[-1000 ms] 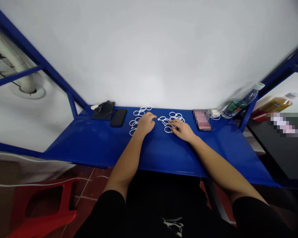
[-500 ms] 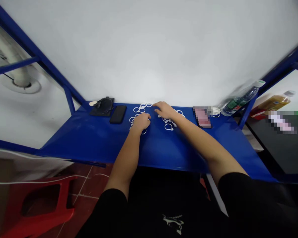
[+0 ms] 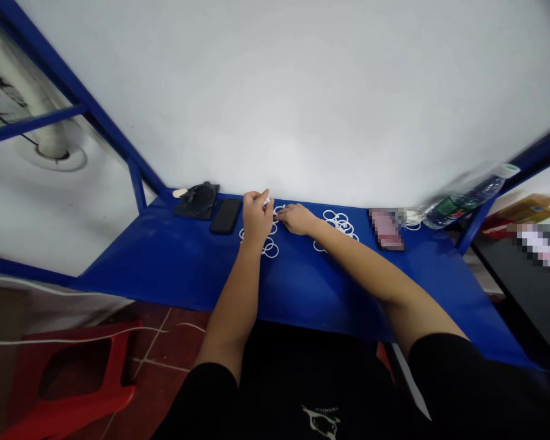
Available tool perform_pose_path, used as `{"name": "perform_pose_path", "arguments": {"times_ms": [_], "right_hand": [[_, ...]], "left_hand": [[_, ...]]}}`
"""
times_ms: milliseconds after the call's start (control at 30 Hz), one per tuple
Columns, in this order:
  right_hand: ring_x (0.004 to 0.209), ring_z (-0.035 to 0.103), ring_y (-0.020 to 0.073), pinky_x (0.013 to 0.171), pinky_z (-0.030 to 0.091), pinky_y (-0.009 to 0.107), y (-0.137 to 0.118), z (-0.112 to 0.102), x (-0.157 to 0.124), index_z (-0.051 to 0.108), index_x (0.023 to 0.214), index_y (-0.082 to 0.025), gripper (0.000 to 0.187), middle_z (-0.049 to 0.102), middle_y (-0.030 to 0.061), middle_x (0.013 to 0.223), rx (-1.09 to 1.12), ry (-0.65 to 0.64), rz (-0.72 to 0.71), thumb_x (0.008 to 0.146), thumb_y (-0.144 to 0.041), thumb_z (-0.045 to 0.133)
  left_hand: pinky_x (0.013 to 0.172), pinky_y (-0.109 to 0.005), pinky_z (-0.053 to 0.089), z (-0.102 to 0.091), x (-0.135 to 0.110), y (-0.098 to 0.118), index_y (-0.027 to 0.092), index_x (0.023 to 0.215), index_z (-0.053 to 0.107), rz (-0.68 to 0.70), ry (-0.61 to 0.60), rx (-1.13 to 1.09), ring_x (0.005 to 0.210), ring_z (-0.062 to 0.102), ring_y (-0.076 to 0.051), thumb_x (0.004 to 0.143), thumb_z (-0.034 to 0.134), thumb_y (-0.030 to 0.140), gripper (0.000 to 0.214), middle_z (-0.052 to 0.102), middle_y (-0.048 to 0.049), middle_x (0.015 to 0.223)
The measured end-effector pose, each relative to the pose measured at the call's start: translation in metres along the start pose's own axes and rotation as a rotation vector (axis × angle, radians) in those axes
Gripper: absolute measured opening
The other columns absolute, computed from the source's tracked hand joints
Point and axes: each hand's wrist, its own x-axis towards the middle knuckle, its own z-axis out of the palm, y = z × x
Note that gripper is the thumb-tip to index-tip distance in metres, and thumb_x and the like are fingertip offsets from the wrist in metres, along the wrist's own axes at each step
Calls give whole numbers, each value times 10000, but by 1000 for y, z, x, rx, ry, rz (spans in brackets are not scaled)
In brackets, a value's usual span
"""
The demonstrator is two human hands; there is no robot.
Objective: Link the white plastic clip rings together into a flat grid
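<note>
My left hand (image 3: pixel 256 219) is raised over the left group of white rings (image 3: pixel 271 250). Its thumb and fingers are closed on a small white piece (image 3: pixel 267 200), apparently part of a ring. My right hand (image 3: pixel 297 219) is beside it, palm down, with bent fingers at another white ring (image 3: pixel 279 209) close to the wall. The fingers look closed on this ring's edge, though the grip is partly hidden. A second cluster of white rings (image 3: pixel 339 223), several of them overlapping, lies behind and beside my right forearm.
A black phone (image 3: pixel 225 216) and a crumpled black bag (image 3: pixel 197 201) lie left on the blue table (image 3: pixel 165 263). To the right are a partly blurred phone (image 3: pixel 387 230), a white cable (image 3: pixel 413 220) and a leaning clear bottle (image 3: pixel 462 201). A red stool (image 3: pixel 119 360) stands below left.
My left hand has risen and turned, now with a white piece in its fingers. My right hand has moved from the right cluster toward the ring near my left hand. The view has shifted slightly.
</note>
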Motion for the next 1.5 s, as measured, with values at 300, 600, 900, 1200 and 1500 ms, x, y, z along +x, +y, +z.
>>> {"name": "perform_pose_path", "arguments": {"times_ms": [300,600,900,1200,1500], "right_hand": [[1215,639,285,994,442,406,-32,2,-63,794,1140,-177,360,763,126,1255,82,49,-124,891,-73,555],[939,696,232,910,498,376,-36,-3,-109,768,900,-207,141,784,64,934,371,328,-103,954,-296,673],[522,470,112,546,386,253,-31,-10,-173,697,1071,-198,254,593,-51,651,976,542,452,937,-404,631],[490,423,89,482,365,232,-20,-10,-173,717,1012,-205,316,519,-78,599,1284,927,666,738,-356,765],[499,456,91,430,320,218,-31,-7,-169,744,998,-191,343,691,-4,701,1497,725,672,737,-411,771]], "left_hand": [[876,-355,563,20,-6,-9,173,1241,736,2,-94,-4,838,704,-205,967,635,302,320,753,-59,900],[1023,-408,559,38,-20,0,173,1289,695,58,-206,-48,1106,731,-246,1002,559,236,324,771,-114,1208],[876,-326,575,46,-43,25,199,1182,743,231,-364,-143,908,756,-190,990,569,213,259,815,-52,987],[806,-324,534,61,-60,36,216,943,804,469,-432,-149,690,702,-155,885,657,151,170,770,0,759],[723,-298,529,61,-57,31,197,918,796,464,-411,-162,665,684,-148,863,633,135,183,777,-21,789]]}}
